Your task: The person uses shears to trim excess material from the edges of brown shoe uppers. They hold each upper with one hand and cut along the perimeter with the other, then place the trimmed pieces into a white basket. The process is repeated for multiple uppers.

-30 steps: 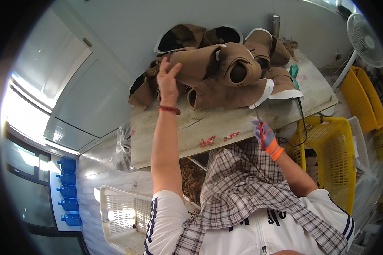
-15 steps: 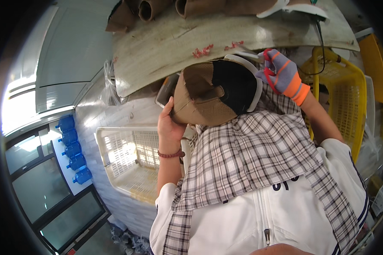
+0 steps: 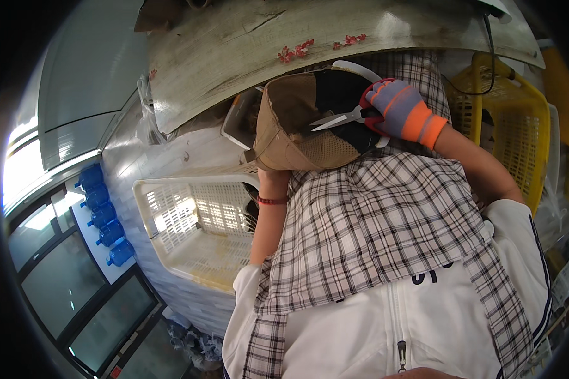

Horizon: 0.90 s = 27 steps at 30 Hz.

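A tan and black cap with a pale curved edge is tilted above my lap, its hollow inside showing. My left hand holds it from below; its fingers are hidden behind the cap, and a dark red bead bracelet circles the wrist. My right hand, in a purple and orange glove, is closed on red-handled scissors. Their blades are slightly apart and point left over the cap's inside. I cannot tell whether the tips touch the fabric.
Ahead is a worn worktable with red floral marks near its edge. A white plastic basket stands at left, a yellow one at right. Blue water bottles line the far left. A black cable hangs at the right.
The scissors have swung from beyond the cap's right edge to over its inside, blades now pointing left. My left hand has slipped under the cap, which has tilted.
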{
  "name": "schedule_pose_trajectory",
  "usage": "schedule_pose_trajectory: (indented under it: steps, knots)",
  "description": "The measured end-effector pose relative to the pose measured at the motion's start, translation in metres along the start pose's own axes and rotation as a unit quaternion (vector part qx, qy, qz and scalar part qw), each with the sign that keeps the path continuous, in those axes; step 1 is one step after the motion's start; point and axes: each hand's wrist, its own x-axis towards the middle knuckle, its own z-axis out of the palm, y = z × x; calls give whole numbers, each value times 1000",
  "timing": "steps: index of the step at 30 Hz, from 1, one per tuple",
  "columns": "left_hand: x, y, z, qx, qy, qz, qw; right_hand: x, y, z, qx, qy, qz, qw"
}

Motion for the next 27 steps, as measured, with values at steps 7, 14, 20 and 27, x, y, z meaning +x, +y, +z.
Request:
schedule_pose_trajectory:
  steps: [7,14,20,27]
  knots:
    - [41,-5,32,-111,34,25,993,21,26,1,297,-96,343,886]
    - [30,21,50,-329,106,-53,937,-2,18,11,77,127,97,984]
    - [35,21,52,-355,71,-35,932,41,-12,-29,-111,25,9,993]
    - [45,-17,37,-371,72,-76,923,68,-24,-28,-219,-17,-86,972]
